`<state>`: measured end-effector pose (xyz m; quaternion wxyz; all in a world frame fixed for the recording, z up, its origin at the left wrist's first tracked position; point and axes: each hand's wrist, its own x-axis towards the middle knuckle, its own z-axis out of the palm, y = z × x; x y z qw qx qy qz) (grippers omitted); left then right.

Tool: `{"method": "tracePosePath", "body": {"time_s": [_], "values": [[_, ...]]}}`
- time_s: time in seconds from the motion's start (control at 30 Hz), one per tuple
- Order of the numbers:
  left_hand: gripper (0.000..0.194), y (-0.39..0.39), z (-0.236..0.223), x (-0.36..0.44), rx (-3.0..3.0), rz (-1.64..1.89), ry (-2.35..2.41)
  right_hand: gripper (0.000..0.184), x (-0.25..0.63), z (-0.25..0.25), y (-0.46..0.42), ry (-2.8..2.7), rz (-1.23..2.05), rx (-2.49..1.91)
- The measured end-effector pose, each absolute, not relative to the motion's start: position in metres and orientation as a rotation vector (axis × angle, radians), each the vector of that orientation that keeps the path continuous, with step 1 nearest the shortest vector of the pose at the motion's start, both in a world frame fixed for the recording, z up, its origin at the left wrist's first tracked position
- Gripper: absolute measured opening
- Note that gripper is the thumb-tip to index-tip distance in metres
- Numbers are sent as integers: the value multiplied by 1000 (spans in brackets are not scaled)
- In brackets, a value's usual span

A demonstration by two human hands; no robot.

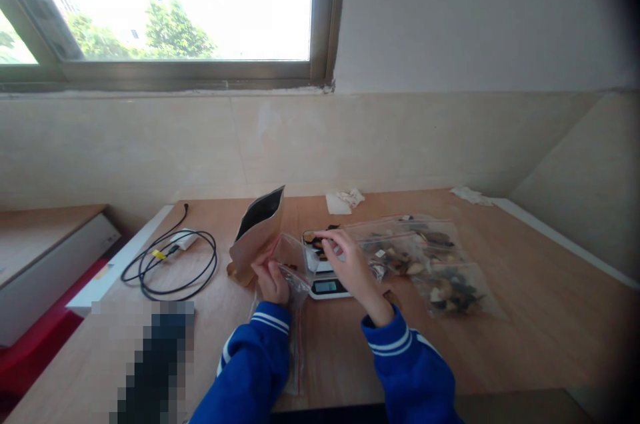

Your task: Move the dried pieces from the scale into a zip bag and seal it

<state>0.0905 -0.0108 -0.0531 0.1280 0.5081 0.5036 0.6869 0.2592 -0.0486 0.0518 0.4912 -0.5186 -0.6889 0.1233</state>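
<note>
Pale tiled wall and a wide window [165, 4] with green trees behind it back a wooden table [525, 331] that fills the lower view; both forearms in blue sleeves with white cuff stripes reach in from the bottom edge

Closest in, the left hand [271, 281] is closed around a small clear zip bag [295, 264], thumb on top, holding its mouth up and open toward the scale; the bag's lower part hangs down past the wrist and lies on the table beside the sleeve; the right hand [350, 264] stretches over the small white digital scale [325, 281], its fingers [327, 241] pinched together over dark and pale pieces on the weighing plate, though whether a piece sits between the fingertips cannot be told; the right palm hides part of the scale, and the display shows just below it

Just left of the left hand stands a brown paper pouch [257, 234], open at the top, dark inside, leaning slightly; to the right of the scale lie several clear bags of mixed dried pieces [425, 257], overlapping one another; behind them, near the wall, are scraps of white paper [345, 201]; well to the left a black cable [173, 264] lies coiled with a white adapter [183, 239]; a pixelated patch covers the lower left corner of the table
</note>
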Motion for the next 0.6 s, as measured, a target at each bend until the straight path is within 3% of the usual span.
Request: {"method": "tracePosePath", "body": {"time_s": [0.33, 0.6], "values": [[36, -14, -40, 93, 1377, 1972, 1494, 44, 262, -12, 12, -2140, -29, -1564], [35, -12, -41, 95, 1396, 1962, 1466, 20, 262, -18, 15, -2150, -62, -1548]]}}
